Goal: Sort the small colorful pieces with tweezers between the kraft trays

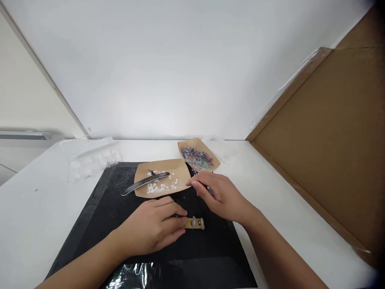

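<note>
My left hand [159, 224] lies low over the black mat, its fingers closed around the left part of a small yellow strip [195, 223]. Pale translucent pieces and small dark metallic spots show on the strip's uncovered right end. My right hand [215, 192] hovers at the right edge of a brown paper tray [140, 172], thumb and forefinger pinched together. A bit of something bluish shows below its fingers, too small to name. White flakes [155, 186] lie in that tray, and a curved black nail file [144, 184] rests across its left rim.
A second paper tray [186, 143] behind my right hand holds many red, blue and clear small pieces [198, 158]. A clear plastic box [93, 162] stands back left. The black mat [117, 216] covers the white table's middle. A cardboard panel [325, 132] rises at right.
</note>
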The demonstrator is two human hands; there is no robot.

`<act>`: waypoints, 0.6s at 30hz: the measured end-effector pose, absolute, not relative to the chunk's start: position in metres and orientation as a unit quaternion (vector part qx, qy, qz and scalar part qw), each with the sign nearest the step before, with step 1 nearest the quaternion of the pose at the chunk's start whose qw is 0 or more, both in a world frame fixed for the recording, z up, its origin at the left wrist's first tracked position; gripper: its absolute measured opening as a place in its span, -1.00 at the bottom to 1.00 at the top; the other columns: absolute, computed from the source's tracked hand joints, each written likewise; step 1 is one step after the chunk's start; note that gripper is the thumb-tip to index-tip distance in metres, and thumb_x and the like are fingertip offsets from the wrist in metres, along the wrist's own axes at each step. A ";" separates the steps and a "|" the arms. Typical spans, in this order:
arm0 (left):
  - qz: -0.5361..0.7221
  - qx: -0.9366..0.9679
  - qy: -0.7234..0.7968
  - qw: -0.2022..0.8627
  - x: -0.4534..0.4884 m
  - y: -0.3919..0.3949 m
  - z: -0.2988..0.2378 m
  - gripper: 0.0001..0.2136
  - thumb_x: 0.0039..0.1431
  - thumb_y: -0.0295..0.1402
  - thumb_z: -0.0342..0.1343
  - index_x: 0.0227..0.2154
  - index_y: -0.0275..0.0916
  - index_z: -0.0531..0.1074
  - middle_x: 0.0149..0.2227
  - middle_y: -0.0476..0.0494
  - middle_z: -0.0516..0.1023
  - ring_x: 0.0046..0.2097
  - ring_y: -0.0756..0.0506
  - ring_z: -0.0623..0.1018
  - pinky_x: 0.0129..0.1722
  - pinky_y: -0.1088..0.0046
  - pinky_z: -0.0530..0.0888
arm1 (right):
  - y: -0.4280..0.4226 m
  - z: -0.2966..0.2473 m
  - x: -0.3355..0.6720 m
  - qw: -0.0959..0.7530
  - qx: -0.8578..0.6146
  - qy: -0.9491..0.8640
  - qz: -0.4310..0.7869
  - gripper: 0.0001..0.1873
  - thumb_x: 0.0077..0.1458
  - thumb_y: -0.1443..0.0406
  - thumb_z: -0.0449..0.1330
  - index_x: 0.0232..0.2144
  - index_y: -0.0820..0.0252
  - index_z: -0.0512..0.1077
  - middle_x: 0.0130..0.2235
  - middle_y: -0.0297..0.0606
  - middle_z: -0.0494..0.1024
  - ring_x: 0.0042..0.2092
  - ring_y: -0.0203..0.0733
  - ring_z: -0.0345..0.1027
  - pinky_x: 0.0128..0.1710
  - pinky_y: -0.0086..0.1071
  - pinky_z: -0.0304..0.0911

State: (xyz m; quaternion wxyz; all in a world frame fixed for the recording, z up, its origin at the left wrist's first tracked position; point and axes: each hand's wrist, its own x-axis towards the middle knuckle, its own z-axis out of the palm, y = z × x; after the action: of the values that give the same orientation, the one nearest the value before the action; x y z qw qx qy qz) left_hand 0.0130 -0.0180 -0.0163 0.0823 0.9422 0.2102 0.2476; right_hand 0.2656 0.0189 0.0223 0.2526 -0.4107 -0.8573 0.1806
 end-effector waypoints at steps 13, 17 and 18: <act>0.307 0.917 0.235 0.098 0.028 -0.019 -0.031 -0.91 0.32 -0.37 0.25 -0.31 -0.25 0.55 -0.23 -0.13 0.63 -0.24 -0.07 0.58 -0.26 0.40 0.56 | 0.021 0.018 0.265 0.280 -0.454 -0.834 0.141 -0.63 0.48 0.14 -0.06 -0.15 0.10 0.51 -0.20 -0.27 0.63 -0.15 -0.17 0.49 -0.17 -0.34 0.26; 0.319 0.918 0.224 0.068 0.031 -0.020 -0.033 -0.89 0.30 -0.42 0.25 -0.37 -0.27 0.51 -0.31 -0.11 0.61 -0.30 -0.05 0.57 -0.31 0.43 0.54 | 0.021 0.018 0.265 0.269 -0.455 -0.838 0.136 -0.63 0.47 0.14 -0.06 -0.17 0.12 0.50 -0.22 -0.26 0.62 -0.18 -0.17 0.47 -0.21 -0.34 0.22; 0.309 0.923 0.220 0.058 0.031 -0.020 -0.033 -0.90 0.30 -0.42 0.25 -0.36 -0.28 0.51 -0.30 -0.11 0.61 -0.29 -0.05 0.57 -0.31 0.42 0.54 | 0.020 0.018 0.265 0.267 -0.453 -0.840 0.137 -0.65 0.47 0.13 -0.04 -0.17 0.12 0.50 -0.23 -0.27 0.62 -0.21 -0.18 0.46 -0.23 -0.35 0.21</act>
State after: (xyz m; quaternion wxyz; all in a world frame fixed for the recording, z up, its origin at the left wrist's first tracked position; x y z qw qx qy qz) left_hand 0.0306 -0.0200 -0.0325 0.0580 0.9233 0.2200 0.3093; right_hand 0.2645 0.0202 0.0184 0.2670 -0.4527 -0.8397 0.1366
